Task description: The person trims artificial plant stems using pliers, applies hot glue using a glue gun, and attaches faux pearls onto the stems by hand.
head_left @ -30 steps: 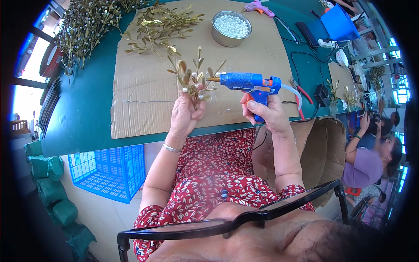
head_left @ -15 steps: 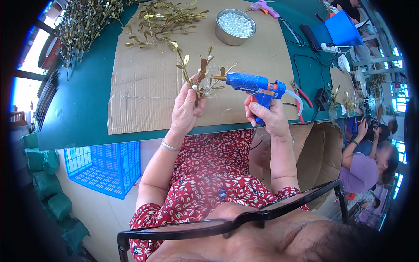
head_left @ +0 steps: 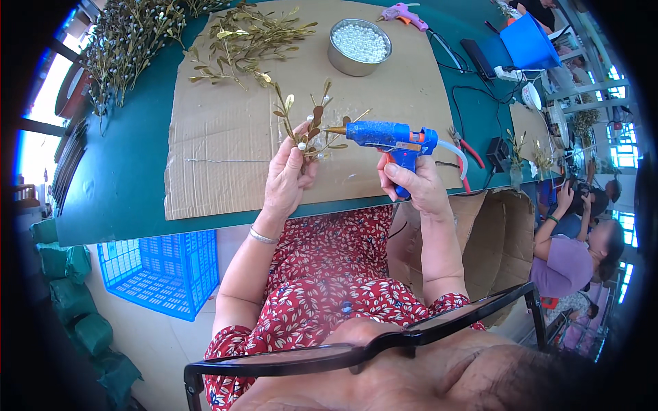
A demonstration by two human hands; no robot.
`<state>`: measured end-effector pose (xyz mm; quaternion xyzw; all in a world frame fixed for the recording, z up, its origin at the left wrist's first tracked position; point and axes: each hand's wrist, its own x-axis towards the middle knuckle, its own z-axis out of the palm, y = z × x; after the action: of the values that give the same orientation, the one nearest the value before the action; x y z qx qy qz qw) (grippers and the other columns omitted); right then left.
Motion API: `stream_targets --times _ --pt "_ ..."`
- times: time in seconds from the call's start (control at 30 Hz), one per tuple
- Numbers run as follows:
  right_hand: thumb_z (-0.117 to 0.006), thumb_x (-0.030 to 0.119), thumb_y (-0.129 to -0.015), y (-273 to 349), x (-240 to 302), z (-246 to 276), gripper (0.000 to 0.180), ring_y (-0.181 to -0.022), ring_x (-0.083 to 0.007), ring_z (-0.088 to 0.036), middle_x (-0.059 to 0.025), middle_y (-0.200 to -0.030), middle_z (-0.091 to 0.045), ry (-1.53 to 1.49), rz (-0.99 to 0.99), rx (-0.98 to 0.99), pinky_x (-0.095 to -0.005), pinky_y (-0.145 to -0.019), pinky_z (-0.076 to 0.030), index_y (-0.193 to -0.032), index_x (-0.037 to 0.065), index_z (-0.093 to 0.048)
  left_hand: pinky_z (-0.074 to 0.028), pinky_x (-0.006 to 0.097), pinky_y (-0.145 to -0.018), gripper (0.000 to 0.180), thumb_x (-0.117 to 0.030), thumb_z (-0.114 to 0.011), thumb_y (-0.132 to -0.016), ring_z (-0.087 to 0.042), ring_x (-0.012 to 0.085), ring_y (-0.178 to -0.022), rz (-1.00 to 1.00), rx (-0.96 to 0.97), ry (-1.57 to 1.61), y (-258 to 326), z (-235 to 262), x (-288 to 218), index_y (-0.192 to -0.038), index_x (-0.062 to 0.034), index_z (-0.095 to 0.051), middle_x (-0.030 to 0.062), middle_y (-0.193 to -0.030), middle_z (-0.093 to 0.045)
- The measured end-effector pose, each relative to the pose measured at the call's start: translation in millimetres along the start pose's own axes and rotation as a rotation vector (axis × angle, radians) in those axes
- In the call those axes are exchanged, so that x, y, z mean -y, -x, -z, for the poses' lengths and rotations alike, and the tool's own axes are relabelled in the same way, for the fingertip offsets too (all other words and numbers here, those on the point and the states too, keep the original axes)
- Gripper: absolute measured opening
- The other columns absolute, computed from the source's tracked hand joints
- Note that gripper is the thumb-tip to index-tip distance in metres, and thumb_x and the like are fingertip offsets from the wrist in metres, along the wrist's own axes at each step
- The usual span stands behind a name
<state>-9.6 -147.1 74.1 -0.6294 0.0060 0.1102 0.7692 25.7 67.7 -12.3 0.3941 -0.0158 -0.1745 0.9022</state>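
Between the thumb and fingers of my left hand (head_left: pixel 286 177) is an artificial leaf sprig (head_left: pixel 318 123), bronze-gold with a few white pearl beads on it. My right hand (head_left: pixel 416 183) is wrapped round the handle of a blue hot glue gun (head_left: pixel 384 135). The gun's brass nozzle points left and meets or nearly meets the sprig's leaves; whether it touches I cannot tell. A translucent glue stick curves out of the gun's back. Beyond my hands, a round metal bowl (head_left: pixel 358 67) holds many white pearl beads. More gold leaf sprigs (head_left: pixel 257 38) lie loose at its left.
Brown cardboard (head_left: pixel 212 130) covers part of the green table (head_left: pixel 130 157). Beaded sprigs (head_left: pixel 133 48) are heaped at far left. A pink glue gun (head_left: pixel 406 15), red-handled pliers (head_left: pixel 473 155), cables and a blue bin (head_left: pixel 529 42) lie rightward. A blue crate (head_left: pixel 161 270) stands below; a person (head_left: pixel 569 250) sits at right.
The view has shifted slightly. My left hand still holds the sprig and my right the glue gun, with the nozzle a little closer to the leaves.
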Motion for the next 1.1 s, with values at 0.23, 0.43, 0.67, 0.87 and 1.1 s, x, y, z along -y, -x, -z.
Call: stream_targets --times 0.23,0.43,0.67,0.87,1.1 --pt "-0.062 0.013 -0.083 -1 2 0 0.023 -0.052 -0.0101 -0.052 -0.0066 -0.070 -0.057 -0.006 -0.006 -0.016 -0.0216 -0.044 -0.042 -0.099 -0.002 -0.056 -0.025 0.017 -0.046 0.044 -0.025 -0.040 -0.099 -0.036 0.0048 -0.058 0.013 0.063 0.014 -1 7 1 -0.139 -0.0070 -0.034 -0.0004 -0.086 -0.049" --pt "-0.062 0.013 -0.083 -1 0 0 0.023 -0.053 -0.0097 -0.052 -0.0060 -0.071 -0.057 0.003 -0.014 -0.013 -0.0210 -0.044 -0.041 -0.099 -0.001 -0.056 -0.024 0.017 -0.046 0.045 -0.025 -0.040 -0.099 -0.036 0.0046 -0.059 0.013 0.065 -0.005 -1 6 1 -0.140 -0.0071 -0.034 -0.0014 -0.082 -0.047" --pt "-0.062 0.012 -0.083 0 0 1 0.023 -0.055 -0.0095 -0.053 -0.0050 -0.073 -0.057 0.021 -0.005 -0.002 -0.0208 -0.045 -0.042 -0.101 -0.001 -0.056 -0.024 0.017 -0.046 0.045 -0.026 -0.041 -0.099 -0.035 0.0045 -0.059 0.013 0.084 0.002 -1 8 1 -0.140 -0.0073 -0.034 -0.0012 -0.079 -0.046" --pt "-0.061 0.011 -0.083 -1 0 1 0.024 -0.056 -0.0096 -0.053 -0.0047 -0.075 -0.057 0.005 -0.002 0.000 -0.0210 -0.045 -0.042 -0.103 -0.001 -0.056 -0.023 0.017 -0.046 0.045 -0.026 -0.040 -0.099 -0.032 0.0040 -0.055 0.014 0.062 -0.027 -1 5 0 -0.140 -0.0074 -0.034 -0.0014 -0.071 -0.044" --pt "-0.062 0.011 -0.083 -1 0 2 0.025 -0.057 -0.0097 -0.053 -0.0048 -0.076 -0.057 -0.004 -0.009 -0.005 -0.0212 -0.045 -0.042 -0.103 -0.002 -0.056 -0.023 0.017 -0.046 0.044 -0.026 -0.039 -0.100 -0.031 0.0037 -0.054 0.014 0.057 -0.032 -1 5 0 -0.139 -0.0076 -0.034 -0.0014 -0.071 -0.044"
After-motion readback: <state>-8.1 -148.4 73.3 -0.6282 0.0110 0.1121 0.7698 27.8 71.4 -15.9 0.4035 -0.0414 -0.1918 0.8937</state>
